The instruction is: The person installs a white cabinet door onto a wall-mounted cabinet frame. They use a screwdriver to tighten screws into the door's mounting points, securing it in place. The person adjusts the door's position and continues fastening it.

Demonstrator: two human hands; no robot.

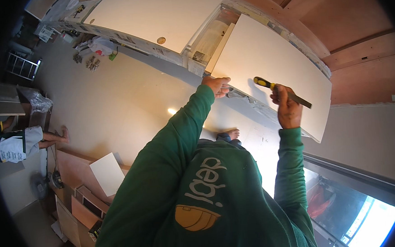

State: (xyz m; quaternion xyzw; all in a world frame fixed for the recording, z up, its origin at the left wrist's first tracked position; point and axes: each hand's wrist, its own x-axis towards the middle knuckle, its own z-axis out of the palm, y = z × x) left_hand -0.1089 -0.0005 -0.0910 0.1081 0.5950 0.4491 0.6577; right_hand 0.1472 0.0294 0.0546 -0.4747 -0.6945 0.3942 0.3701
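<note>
Overhead, our right hand [289, 110] is closed in a fist around a chisel [280, 91] with a yellow and black handle, its dark blade pointing right across the face of a white cabinet door [275, 64]. Our left hand [218, 85] pinches that door's lower left edge, fingers curled over it. Beside it a second white door [154, 13] hangs, with the open cupboard gap [210, 39] between them. Far below, another person's bare legs [53, 137] rest on the floor [114, 101].

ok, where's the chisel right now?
In the head view, right of centre: the chisel is in the right hand, its blade lying across the white cabinet door. The left hand grips that door's edge just to its left.
</note>
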